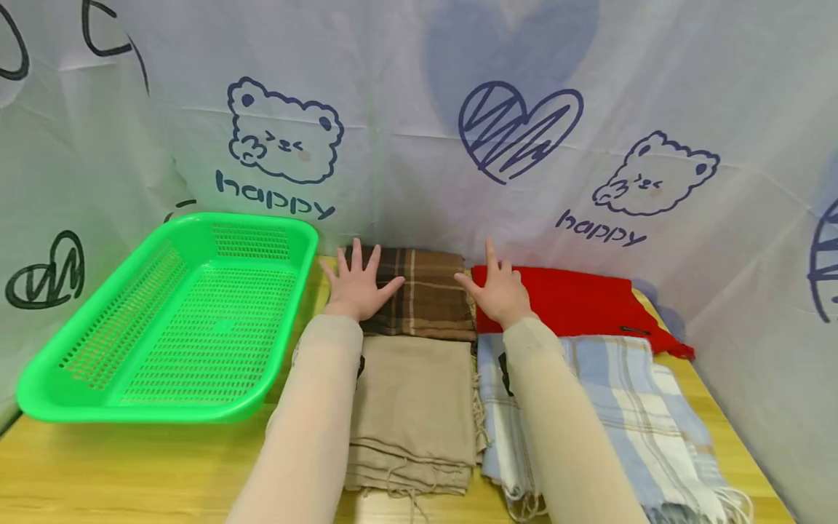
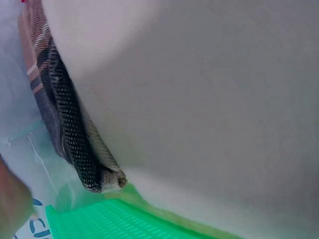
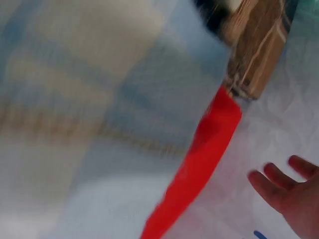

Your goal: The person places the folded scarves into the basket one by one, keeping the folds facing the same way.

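Note:
My left hand (image 1: 356, 290), fingers spread, is over the left part of a folded brown plaid scarf (image 1: 435, 291). With its fingers extended, my right hand (image 1: 500, 292) overlaps the left end of a folded red cloth (image 1: 576, 302) in the head view. Neither hand holds anything. Nearer me, a folded beige scarf (image 1: 419, 393) with fringe lies between my forearms. Under my right forearm is a blue and white plaid scarf (image 1: 615, 397), fringed at its near end. In the right wrist view the right fingers (image 3: 271, 186) show apart from the red cloth (image 3: 194, 164).
A green plastic basket (image 1: 216, 327) with perforated walls stands on the left of the wooden table (image 1: 164, 466). White curtain (image 1: 393, 175) printed with bears and hearts hangs behind the table and along both sides.

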`<control>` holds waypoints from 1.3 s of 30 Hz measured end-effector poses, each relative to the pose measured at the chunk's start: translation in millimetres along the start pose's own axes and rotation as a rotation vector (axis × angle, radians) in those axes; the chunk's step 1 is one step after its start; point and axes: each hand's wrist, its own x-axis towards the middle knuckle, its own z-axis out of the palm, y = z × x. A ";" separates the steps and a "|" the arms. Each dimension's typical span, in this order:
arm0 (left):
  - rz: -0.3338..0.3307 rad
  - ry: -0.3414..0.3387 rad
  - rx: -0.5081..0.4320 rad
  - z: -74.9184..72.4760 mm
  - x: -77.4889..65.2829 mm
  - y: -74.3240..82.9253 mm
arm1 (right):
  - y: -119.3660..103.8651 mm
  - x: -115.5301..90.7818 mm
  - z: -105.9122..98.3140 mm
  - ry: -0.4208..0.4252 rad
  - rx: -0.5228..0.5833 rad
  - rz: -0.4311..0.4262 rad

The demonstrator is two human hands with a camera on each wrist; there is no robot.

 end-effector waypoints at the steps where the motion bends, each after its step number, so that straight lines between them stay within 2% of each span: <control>1: -0.023 -0.028 -0.028 0.5 -0.5 -0.7 | -1.9 -0.2 1.8 -0.015 0.039 0.018; 4: -0.079 -0.097 -0.089 3.6 -3.3 -4.0 | -6.3 -0.5 9.5 -0.069 0.142 0.069; 8: -0.136 -0.182 -0.125 8.8 -9.1 -9.7 | -10.2 -2.3 21.7 -0.148 0.214 0.116; 11: -0.174 -0.243 -0.137 10.7 -13.8 -13.3 | -12.3 -3.7 31.0 -0.194 0.260 0.128; 15: -0.207 -0.291 -0.160 10.5 -16.9 -17.7 | -15.6 -5.8 39.5 -0.244 0.321 0.140; 22: -0.262 -0.323 -0.254 9.9 -15.4 -23.8 | -19.8 -3.1 42.9 -0.318 0.332 0.205; 25: -0.315 -0.284 -0.266 9.4 -14.1 -25.0 | -11.0 5.2 49.9 -0.345 0.304 0.212; 27: -0.355 -0.264 -0.260 8.4 -12.8 -26.0 | 3.2 18.8 64.1 -0.331 0.277 0.188; 29: -0.400 -0.266 -0.283 7.6 -12.8 -27.2 | 10.0 26.1 70.9 -0.331 0.269 0.187; 31: -0.426 -0.287 -0.305 12.2 -9.4 -32.6 | 8.1 24.3 68.0 -0.334 0.281 0.193; 32: -0.421 -0.277 -0.300 24.0 -2.2 -40.4 | 8.0 26.2 68.5 -0.341 0.302 0.213; 33: -0.423 -0.274 -0.308 39.1 8.5 -50.1 | -0.9 18.0 58.4 -0.370 0.330 0.248; 34: -0.417 -0.291 -0.316 59.0 25.0 -63.7 | -3.1 14.8 54.7 -0.378 0.352 0.251; 36: -0.400 -0.281 -0.309 107.7 64.6 -95.6 | -9.5 6.9 46.0 -0.389 0.411 0.262; 38: -0.379 -0.268 -0.294 162.0 110.0 -131.1 | -13.5 3.5 42.1 -0.411 0.472 0.275; 39: -0.366 -0.284 -0.304 187.1 132.5 -149.5 | -15.0 2.6 41.0 -0.423 0.498 0.283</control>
